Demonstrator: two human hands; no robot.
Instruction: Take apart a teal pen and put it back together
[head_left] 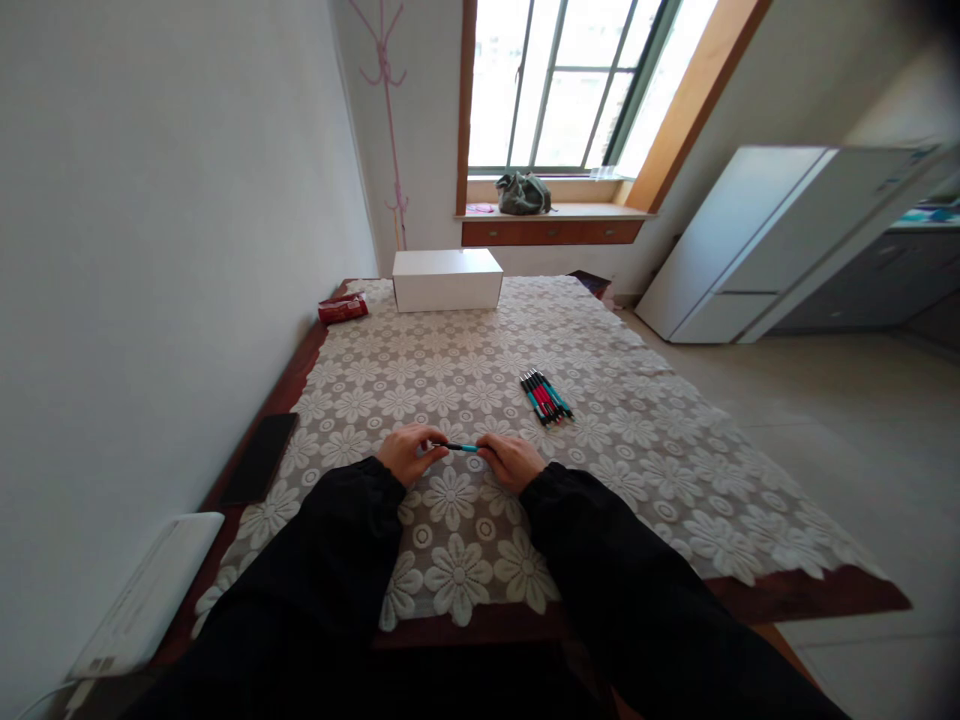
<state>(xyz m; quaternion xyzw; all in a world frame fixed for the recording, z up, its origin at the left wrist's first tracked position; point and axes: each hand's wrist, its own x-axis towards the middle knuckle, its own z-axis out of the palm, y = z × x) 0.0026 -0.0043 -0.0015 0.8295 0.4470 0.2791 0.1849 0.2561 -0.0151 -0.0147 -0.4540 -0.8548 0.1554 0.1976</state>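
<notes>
A blue and black pen [463,448] lies level between my two hands, just over the lace tablecloth [450,575]. My left hand [409,452] pinches its dark end between thumb and fingers. At the blue end, my right hand [511,460] is closed on the pen, its fingertips partly hiding that tip. Beyond my right hand, several pens [545,398] in blue, red and black lie side by side in a row on the cloth.
At the far end of the table stands a white box [448,280], with a red packet [343,308] left of it. By the left edge lie a dark phone [261,458] and a white device [150,595] with a cable. A wall borders the table's left side.
</notes>
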